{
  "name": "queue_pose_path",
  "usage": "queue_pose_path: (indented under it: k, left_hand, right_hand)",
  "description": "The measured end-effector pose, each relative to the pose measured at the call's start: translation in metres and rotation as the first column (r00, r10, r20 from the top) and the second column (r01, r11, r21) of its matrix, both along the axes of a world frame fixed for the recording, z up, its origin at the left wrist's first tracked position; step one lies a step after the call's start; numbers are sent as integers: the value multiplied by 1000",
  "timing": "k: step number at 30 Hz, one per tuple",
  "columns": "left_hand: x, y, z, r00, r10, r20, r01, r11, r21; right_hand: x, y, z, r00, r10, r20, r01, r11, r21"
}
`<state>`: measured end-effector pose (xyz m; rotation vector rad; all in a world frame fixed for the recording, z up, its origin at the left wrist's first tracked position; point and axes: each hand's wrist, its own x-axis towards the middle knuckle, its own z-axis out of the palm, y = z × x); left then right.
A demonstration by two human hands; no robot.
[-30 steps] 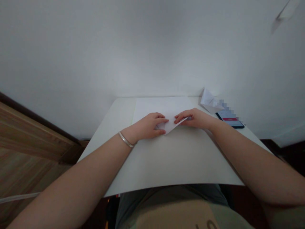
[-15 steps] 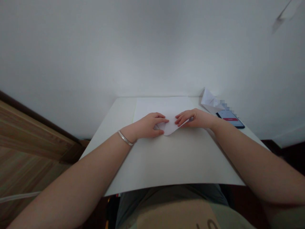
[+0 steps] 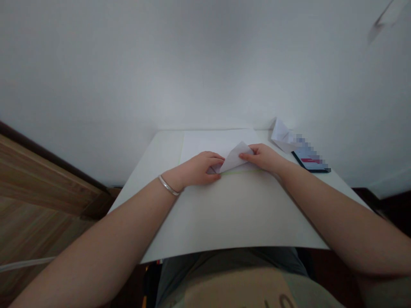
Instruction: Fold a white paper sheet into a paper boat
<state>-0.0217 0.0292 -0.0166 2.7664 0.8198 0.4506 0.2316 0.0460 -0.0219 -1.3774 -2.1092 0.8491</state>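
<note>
A partly folded white sheet of paper (image 3: pixel 236 155) is between my hands, with its right part raised into a curved flap. My left hand (image 3: pixel 204 169) holds the left end of this paper, thumb at the near edge and fingers over the top. My right hand (image 3: pixel 260 157) pinches the raised flap between thumb and fingers. Beneath lies a larger flat white sheet (image 3: pixel 205 143) with a thin yellow-green edge. How the paper is folded under my left hand is hidden.
A folded white paper piece (image 3: pixel 281 132) stands at the back right of the white table (image 3: pixel 237 214). Beside it lies a phone (image 3: pixel 310 160) with its screen lit. A wall (image 3: pixel 205 64) rises behind the table, and a wooden panel (image 3: pixel 41 192) is at left.
My right hand has turned and now pinches the paper, lifting its near right edge up and away from me into a flap. The left hand has hardly moved.
</note>
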Motion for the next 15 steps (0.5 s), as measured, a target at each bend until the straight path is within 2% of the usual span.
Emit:
queue_pose_path:
  k: [8,15]
  left_hand:
    - [1,1,2,1000,-14,6,14,1000,-5]
    - [-1,1,3,1000,-21,9,21,999,-27]
  right_hand:
    - [2,1,-2,1000,-5,-27,5,1000,-27]
    - [2,4,-6,999,-39,-38,40,998,40]
